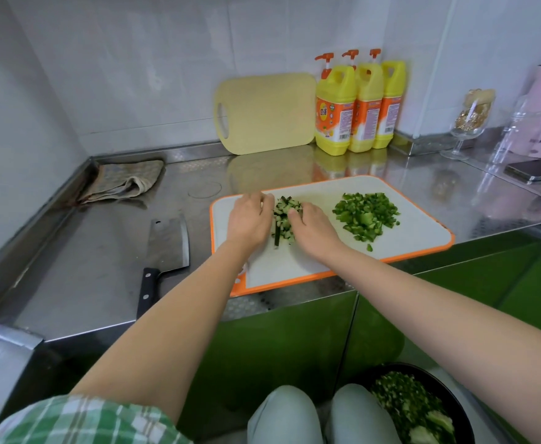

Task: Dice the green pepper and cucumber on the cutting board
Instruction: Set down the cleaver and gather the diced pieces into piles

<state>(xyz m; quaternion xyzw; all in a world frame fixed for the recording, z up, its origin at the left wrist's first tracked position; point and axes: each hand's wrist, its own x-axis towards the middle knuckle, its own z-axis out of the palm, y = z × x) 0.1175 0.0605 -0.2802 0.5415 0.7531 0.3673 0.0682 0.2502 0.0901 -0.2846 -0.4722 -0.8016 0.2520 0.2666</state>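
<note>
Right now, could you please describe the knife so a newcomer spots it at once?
On the stainless steel counter, look left of the orange-rimmed white cutting board. There lies a broad steel cleaver with a black riveted handle, the only blade in view.

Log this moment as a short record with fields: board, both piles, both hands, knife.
board: white cutting board, orange rim, on steel counter
cucumber: diced pile, board's left part
green pepper: diced pile, board's right part
left hand: touches cucumber pile's left side
right hand: touches its right side
knife: cleaver flat on counter, left of board, unheld
</note>
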